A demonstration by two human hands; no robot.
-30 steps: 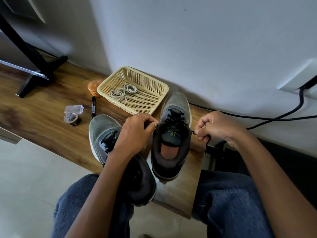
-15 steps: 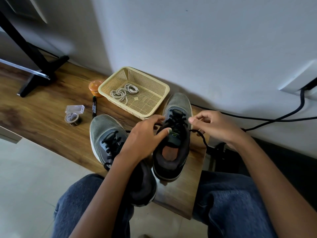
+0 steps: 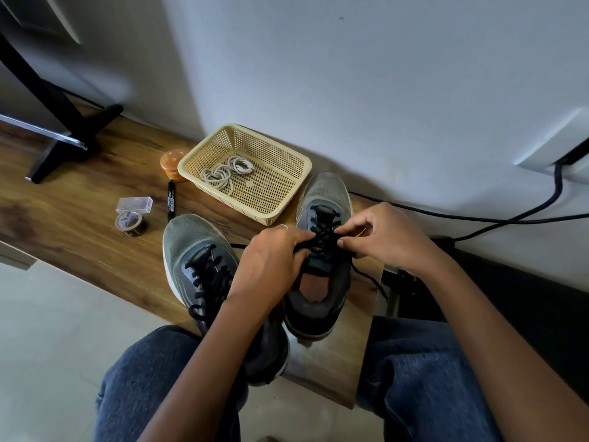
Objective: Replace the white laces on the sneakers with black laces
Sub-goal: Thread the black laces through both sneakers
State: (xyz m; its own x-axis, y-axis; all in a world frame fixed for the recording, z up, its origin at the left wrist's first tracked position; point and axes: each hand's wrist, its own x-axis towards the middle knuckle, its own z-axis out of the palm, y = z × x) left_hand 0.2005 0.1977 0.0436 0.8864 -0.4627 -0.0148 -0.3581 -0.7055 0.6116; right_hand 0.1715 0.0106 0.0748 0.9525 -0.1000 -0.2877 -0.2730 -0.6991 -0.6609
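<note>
White laces [image 3: 227, 172] lie coiled in the beige plastic basket [image 3: 288, 199]; both grey mesh sneakers wear black. Left hand [image 3: 271, 266] and right hand [image 3: 387, 237] fingers pinch the right sneaker's [image 3: 328, 193] black lace [image 3: 322, 232], probably tying.

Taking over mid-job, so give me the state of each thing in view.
Right sneaker: black-laced, untied, ends in both hands.
Left sneaker: black-laced, not held.
White laces: coiled in basket.
Left hand: pinches black lace.
Right hand: pinches the lace.
Marker: capped, lying flat.
</note>
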